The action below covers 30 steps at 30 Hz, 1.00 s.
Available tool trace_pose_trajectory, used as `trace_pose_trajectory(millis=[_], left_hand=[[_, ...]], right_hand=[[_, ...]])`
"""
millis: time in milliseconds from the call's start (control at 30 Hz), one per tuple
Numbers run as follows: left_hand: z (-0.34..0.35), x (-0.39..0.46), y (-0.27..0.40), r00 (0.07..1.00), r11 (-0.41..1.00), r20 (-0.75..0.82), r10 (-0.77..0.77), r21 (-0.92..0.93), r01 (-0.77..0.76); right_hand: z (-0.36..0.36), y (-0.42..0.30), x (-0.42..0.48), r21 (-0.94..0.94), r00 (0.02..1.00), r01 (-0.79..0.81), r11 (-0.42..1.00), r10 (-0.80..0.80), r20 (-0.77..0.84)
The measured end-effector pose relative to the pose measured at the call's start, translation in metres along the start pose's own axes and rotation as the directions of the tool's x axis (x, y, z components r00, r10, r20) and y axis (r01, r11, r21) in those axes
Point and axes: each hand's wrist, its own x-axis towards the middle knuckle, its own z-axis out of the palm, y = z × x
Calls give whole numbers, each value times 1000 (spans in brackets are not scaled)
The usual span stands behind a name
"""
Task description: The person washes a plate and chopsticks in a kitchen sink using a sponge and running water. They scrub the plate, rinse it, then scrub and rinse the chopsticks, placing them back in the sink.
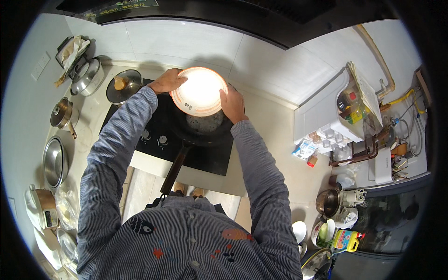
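Between my two hands is a white bowl or deep dish (pixel 200 91) with an orange rim, its inside washed out by bright light. My left hand (pixel 168 81) grips its left edge, thumb over the rim. On the opposite side my right hand (pixel 232 104) grips the rim the same way. The dish is held above a dark frying pan (pixel 204 122) on a black cooktop (pixel 210 159), hiding much of the pan. The pan's long handle (pixel 174 168) points toward my body. What the dish contains cannot be made out.
Left of the cooktop's burners stands a glass-lidded pot (pixel 124 86). A steel pot (pixel 86 76), a small saucepan (pixel 64 113) and metal bowls (pixel 56 162) line the left counter. At right are a white seasoning rack (pixel 325 115) and a copper-coloured pan (pixel 328 203). A range hood (pixel 245 21) overhangs the back.
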Motion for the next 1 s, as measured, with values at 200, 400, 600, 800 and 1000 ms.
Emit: trace_pose_trajectory(millis=[200, 400, 600, 800, 1000], left_hand=[[16, -19, 25, 947, 973, -231, 223, -5, -230], [24, -36, 28, 966, 990, -230, 115, 112, -91], [49, -44, 8, 911, 985, -412, -2, -155, -68], [68, -35, 6, 881, 916, -449, -147, -397, -49], [56, -37, 27, 831, 993, -555, 25, -79, -83]], right_hand=[[-1, 9, 1, -35, 994, -78, 996, 75, -74], [25, 24, -15, 114, 983, -62, 992, 81, -166], [34, -9, -37, 590, 848, -510, 626, 481, 222], [43, -22, -43, 679, 695, -682, 271, 529, 487], [41, -12, -58, 571, 625, -771, 284, 514, 588]])
